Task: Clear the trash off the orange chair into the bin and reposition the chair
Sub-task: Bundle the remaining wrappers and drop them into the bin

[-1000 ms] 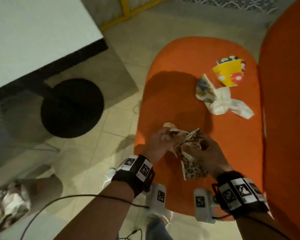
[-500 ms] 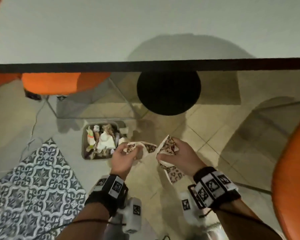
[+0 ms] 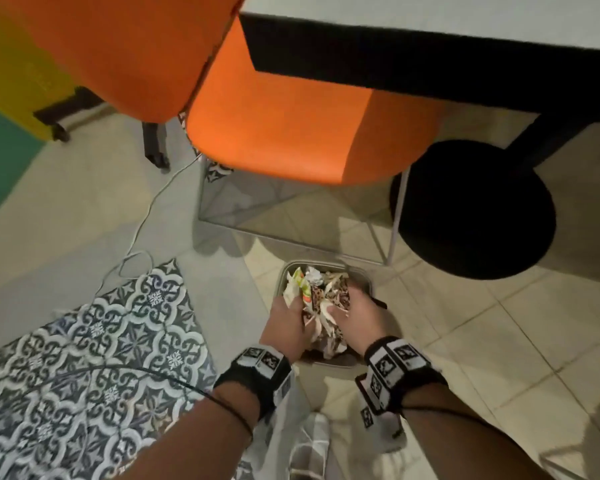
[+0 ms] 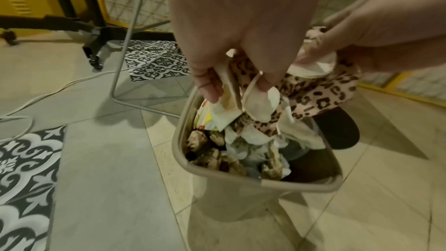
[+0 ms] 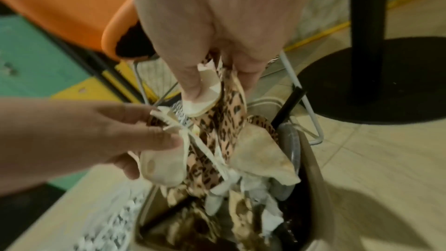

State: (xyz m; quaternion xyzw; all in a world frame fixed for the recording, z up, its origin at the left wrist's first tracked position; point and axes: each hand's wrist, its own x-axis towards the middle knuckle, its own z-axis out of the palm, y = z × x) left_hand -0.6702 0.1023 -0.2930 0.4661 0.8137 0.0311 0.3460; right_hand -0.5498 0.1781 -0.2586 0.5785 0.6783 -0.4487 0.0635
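A torn leopard-print paper wrapper (image 3: 327,296) (image 4: 313,94) (image 5: 217,131) hangs in the mouth of the beige bin (image 3: 326,263) (image 4: 241,177) (image 5: 313,188), which is full of crumpled trash. My left hand (image 3: 284,323) (image 4: 236,87) (image 5: 108,136) pinches its white left edge. My right hand (image 3: 359,317) (image 5: 217,83) (image 4: 374,31) pinches its right edge. Both hands are just above the bin's rim. An orange chair (image 3: 291,133) stands beyond the bin, its seat partly under the table.
The white table with a black edge (image 3: 430,46) and its round black base (image 3: 475,209) are at the right. A white cable (image 3: 146,220) runs over the floor to the left, beside patterned tiles (image 3: 84,358). A yellow cabinet on castors (image 3: 14,64) stands far left.
Both hands carried the leopard-print wrapper from the orange chair's seat over to the bin and lowered it into the bin's mouth. The view swung round with them.
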